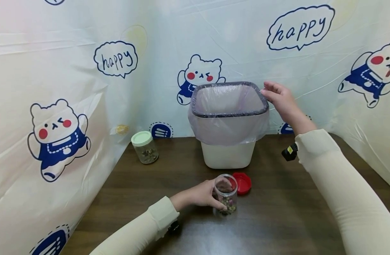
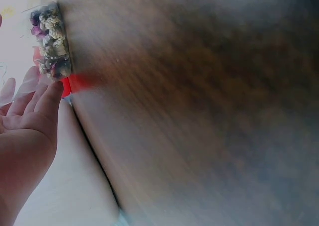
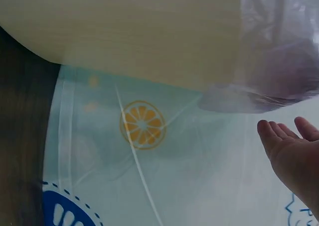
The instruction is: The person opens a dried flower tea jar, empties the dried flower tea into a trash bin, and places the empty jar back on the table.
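My left hand is around a clear, lidless jar on the table, thumb across its front and fingers behind it. Dried flower buds, cream and purple, fill the lower part of the jar. Just behind it lies a red lid. At the right rim of a white bin is my right hand, its fingers loosely extended toward the rim. A thin translucent purple bag lines the bin and hangs over its outside. In the right wrist view the right hand appears beside the bag with nothing in it.
A second jar with a pale green lid and some dark contents stands at the back left of the dark wooden table. Printed cloth hangs directly behind and along both sides.
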### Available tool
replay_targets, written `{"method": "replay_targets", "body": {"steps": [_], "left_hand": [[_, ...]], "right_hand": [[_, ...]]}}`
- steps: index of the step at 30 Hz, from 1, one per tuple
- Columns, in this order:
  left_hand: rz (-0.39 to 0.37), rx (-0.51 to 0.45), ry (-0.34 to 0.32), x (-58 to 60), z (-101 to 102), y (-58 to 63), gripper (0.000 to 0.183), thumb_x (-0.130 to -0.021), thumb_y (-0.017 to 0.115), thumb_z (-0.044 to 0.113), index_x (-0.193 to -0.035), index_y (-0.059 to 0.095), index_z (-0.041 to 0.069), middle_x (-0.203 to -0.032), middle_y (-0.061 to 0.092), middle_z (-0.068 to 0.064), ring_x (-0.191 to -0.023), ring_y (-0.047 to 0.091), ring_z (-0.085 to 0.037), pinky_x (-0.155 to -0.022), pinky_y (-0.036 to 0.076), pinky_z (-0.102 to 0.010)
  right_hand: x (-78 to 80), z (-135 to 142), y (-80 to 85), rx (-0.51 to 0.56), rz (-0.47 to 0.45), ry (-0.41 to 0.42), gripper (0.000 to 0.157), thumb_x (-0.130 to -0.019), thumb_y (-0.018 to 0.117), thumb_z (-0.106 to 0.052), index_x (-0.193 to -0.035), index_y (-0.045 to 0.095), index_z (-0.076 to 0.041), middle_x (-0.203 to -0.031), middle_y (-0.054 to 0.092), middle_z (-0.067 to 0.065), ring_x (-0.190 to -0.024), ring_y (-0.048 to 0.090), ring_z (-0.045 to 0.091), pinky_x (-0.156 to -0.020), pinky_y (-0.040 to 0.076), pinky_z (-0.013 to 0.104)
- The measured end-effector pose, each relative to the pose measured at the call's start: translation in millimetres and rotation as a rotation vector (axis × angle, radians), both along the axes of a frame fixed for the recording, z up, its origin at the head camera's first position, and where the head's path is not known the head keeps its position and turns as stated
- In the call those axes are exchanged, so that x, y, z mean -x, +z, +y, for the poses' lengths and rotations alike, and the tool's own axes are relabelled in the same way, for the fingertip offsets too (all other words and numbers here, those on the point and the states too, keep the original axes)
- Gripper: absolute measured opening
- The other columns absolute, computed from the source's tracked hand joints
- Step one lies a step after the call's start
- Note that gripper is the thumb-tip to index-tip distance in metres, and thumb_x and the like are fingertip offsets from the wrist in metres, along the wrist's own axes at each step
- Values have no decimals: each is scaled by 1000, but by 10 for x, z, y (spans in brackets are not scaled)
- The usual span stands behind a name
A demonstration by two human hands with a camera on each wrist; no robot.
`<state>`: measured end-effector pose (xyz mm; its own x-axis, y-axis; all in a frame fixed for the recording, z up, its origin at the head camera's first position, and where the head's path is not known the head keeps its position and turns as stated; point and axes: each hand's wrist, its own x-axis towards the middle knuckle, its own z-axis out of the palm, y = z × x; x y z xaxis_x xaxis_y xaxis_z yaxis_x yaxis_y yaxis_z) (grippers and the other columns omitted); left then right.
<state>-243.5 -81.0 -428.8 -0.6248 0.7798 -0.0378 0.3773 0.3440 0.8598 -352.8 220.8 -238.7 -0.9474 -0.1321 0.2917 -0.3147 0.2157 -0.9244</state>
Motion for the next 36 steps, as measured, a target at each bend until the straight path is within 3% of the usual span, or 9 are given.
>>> {"method": "replay_targets", "body": {"steps": [7, 17, 22, 29, 36], "left_hand": [[-11, 3, -5, 5, -7, 4, 61, -78, 83, 15, -129, 49, 15, -116, 60, 8, -89, 60, -8, -82, 50, -26], [-12, 7, 1, -1, 0, 19, 61, -78, 83, 14, -129, 49, 12, -117, 60, 8, -89, 60, -7, -82, 50, -25], [-9, 3, 0, -1, -4, 17, 60, -78, 83, 14, -129, 50, 12, -119, 60, 8, -90, 60, -7, -82, 50, -25], [6, -5, -7, 7, -7, 3, 60, -78, 83, 14, -128, 49, 12, -119, 60, 8, -89, 60, -7, -82, 50, -25], [27, -1, -7, 4, 15, 5, 59, -78, 83, 12, -127, 50, 13, -119, 60, 8, -91, 60, -6, -84, 49, -24]], "right_hand": [[142, -62, -36, 116, -38, 75, 60, -102, 47, -20, -152, 22, -1, -160, 16, 13, -145, 17, 22, -115, 17, 38], [219, -127, -153, 279, -100, 102, 55, -97, 43, -2, -150, 29, 0, -159, 18, 11, -142, 21, 18, -96, 36, 20], [234, -136, -189, 322, -103, 123, 56, -96, 41, -1, -151, 29, 0, -160, 17, 10, -142, 21, 17, -97, 36, 19], [241, -141, -208, 368, -114, 135, 56, -96, 40, -3, -152, 29, -4, -159, 18, 8, -138, 25, 20, -87, 40, 18], [245, -146, -216, 371, -121, 121, 58, -95, 40, -3, -152, 29, -5, -159, 18, 7, -137, 24, 20, -90, 38, 19]]}}
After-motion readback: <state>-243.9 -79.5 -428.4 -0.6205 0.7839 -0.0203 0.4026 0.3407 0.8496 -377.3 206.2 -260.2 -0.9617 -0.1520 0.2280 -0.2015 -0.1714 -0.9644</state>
